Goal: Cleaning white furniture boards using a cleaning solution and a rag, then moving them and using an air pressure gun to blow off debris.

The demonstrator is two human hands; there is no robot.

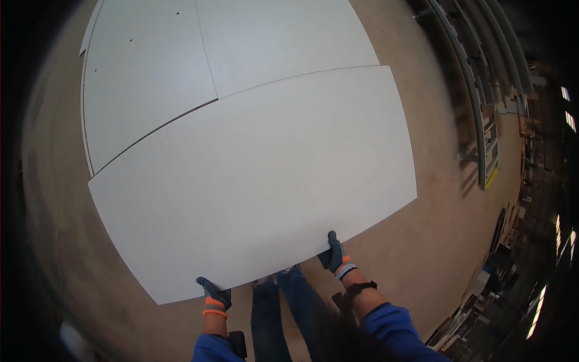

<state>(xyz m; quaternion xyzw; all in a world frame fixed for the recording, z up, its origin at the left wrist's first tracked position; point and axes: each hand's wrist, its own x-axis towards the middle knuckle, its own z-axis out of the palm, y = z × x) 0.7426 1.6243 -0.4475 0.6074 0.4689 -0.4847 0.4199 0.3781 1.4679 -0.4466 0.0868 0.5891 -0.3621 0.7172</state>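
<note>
left hand [215, 293]: pinching white panel [259, 181], near edge
right hand [331, 254]: pinching same edge
advice: lift evenly, avoid twisting

The left hand [216, 294], in a dark blue-grey glove with an orange-banded cuff, is gripping, its thumb raised on top and angled up to the left, the fingers mostly hidden. The right hand [331, 254], gloved alike, grips farther forward, thumb pointing up, fingers largely out of sight. The bare left forearm [214, 326] rises nearly upright from a blue sleeve; the bare right forearm [367, 300] slants up and leftward. Both legs [267, 320], in blue denim, show between the arms.
</note>
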